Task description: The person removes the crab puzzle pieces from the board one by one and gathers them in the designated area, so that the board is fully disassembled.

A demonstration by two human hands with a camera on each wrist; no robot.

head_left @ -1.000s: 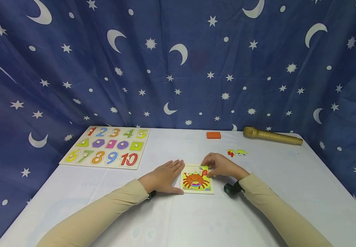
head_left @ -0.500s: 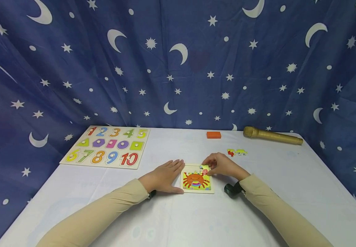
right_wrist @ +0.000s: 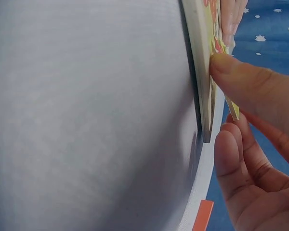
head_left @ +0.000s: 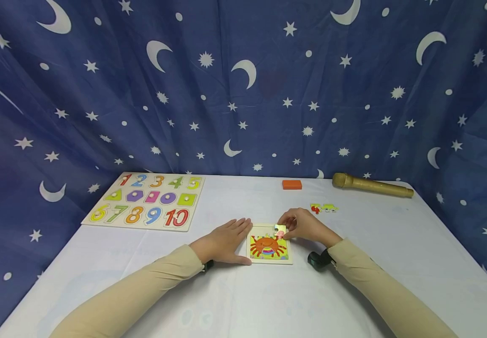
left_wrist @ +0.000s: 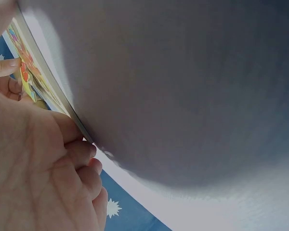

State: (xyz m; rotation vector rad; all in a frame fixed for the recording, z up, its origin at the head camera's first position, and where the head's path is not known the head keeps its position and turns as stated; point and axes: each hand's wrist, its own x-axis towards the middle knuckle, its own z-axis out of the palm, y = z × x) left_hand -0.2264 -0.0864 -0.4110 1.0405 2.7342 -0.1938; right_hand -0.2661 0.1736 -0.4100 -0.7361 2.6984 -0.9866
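Observation:
A small crab jigsaw puzzle (head_left: pixel 265 245) lies in its pale wooden tray (head_left: pixel 270 263) at the middle of the table in the head view. My left hand (head_left: pixel 224 241) lies along the tray's left side, fingers extended and touching its edge. My right hand (head_left: pixel 305 226) pinches a yellow puzzle piece (head_left: pixel 280 231) with a pink shape on it, over the tray's upper right corner. In the right wrist view that piece (right_wrist: pixel 233 107) sits tilted between thumb and fingers, raised off the tray at one side. Bare tray shows along the upper part of the puzzle.
Loose puzzle pieces (head_left: pixel 330 208) lie beyond my right hand. An orange block (head_left: pixel 291 185) and a gold microphone (head_left: pixel 372 186) are at the back. At the far left lies a number and shape board (head_left: pixel 143 202). A starry blue curtain (head_left: pixel 243 122) hangs behind.
The pinched piece has tilted up out of its corner, lifted by the right hand, which shifts very slightly. My left hand stays in place at the tray.

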